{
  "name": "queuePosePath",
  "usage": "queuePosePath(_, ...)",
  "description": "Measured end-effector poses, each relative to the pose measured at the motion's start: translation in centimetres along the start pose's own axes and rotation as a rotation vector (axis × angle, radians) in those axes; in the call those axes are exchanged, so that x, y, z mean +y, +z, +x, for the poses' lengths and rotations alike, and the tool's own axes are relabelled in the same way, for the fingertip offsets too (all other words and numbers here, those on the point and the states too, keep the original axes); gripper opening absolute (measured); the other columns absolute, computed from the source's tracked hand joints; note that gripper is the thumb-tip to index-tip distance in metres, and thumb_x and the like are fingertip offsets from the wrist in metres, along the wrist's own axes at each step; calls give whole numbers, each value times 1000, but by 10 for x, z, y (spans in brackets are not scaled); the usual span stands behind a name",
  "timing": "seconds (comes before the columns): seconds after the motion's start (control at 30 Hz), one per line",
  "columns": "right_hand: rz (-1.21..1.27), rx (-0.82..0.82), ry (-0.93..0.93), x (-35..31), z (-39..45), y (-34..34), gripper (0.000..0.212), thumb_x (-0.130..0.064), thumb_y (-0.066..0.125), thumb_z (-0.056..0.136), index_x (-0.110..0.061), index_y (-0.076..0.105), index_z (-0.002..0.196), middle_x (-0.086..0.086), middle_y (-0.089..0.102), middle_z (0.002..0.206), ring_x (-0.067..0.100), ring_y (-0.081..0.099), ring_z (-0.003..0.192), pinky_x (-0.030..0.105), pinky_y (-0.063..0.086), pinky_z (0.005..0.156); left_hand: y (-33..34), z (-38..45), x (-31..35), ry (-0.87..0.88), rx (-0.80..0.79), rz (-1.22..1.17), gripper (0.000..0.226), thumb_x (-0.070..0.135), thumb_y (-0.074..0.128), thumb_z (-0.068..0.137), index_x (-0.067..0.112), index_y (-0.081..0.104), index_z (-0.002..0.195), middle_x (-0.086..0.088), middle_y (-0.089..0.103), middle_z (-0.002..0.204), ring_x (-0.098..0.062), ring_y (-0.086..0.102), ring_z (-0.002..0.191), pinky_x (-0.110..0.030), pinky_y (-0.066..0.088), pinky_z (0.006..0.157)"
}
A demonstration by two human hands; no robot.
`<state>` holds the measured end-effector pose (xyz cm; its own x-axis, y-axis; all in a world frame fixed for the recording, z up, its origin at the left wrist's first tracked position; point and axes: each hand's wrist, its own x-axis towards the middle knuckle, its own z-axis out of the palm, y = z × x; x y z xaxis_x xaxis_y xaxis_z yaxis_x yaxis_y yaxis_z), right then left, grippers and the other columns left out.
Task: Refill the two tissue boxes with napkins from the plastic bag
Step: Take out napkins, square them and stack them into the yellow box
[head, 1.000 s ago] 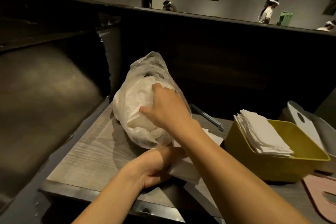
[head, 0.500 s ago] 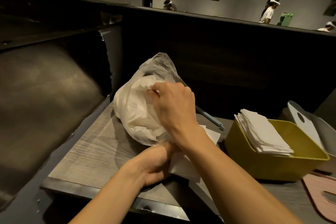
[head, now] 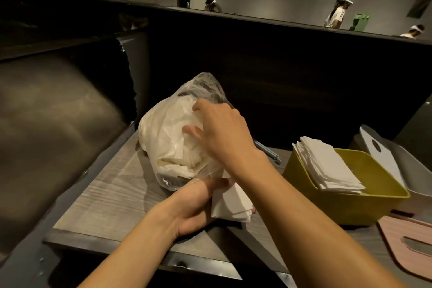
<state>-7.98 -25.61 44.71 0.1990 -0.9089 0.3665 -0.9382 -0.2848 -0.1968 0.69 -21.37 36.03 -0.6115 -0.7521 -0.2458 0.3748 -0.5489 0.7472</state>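
- Grey wood-grain table [head: 109, 196] is seen under both hands, its near edge trimmed with a metal strip; a dark partition wall [head: 292, 82] is raised just beyond the hands, and past its top a pale room is shown with posters, a screen and people in white headbands [head: 335, 15].
- Left of the hands, a dark padded seat back [head: 46, 124] is seen beside the table edge.
- A clear plastic bag [head: 168, 138], stuffed with crumpled white napkins, is lain on the table directly under the right hand [head: 222, 133]; the bag's side is gripped by that hand, thumb and curled fingers being pressed into the plastic.
- The left hand [head: 194, 206] is placed nearer the body, below the right wrist; a folded stack of napkins [head: 231, 203] is held in it, fingers being wrapped round the stack beside the bag's mouth.
- To the right of the right forearm, a yellow tissue box [head: 339, 203] is stood open on the table; a stack of white napkins [head: 327, 166] is leaned across its rim, tilted.
- Further right, a grey tissue box [head: 406, 166] is partly seen behind the yellow one, a white lid [head: 378, 149] with an oval slot being propped in it.
- A pink lid [head: 409, 243] with a slot is lain flat on the table at the far right, near the yellow box.
- A grey pen-like object [head: 268, 149] is lain behind the right wrist.
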Motion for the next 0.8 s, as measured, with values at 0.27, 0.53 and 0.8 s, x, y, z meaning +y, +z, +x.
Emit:
queuePosePath(0.27,-40,-51,-67,8,15,11,23,-29,55,102,-24,67,121,2,65,123,27,63,108,42,50,89,1,3,1,-11,36,-7,50,5,62,84,2,60,134,-30,67,126,-41,70,105,-62,55,91)
queuePosePath(0.53,146,-102,-9,-1,13,13,59,-62,28,106,-21,70,105,1,71,110,24,64,103,47,46,94,-5,4,-1,11,62,21,47,7,64,83,5,64,129,-25,72,114,-40,71,99,-61,56,91)
queuePosePath(0.8,86,-223,-70,-13,15,27,64,-51,66,93,-20,55,147,3,60,143,26,52,134,42,40,108,0,3,-1,29,20,3,37,17,64,81,11,76,116,-21,73,113,-35,73,95,-51,59,86)
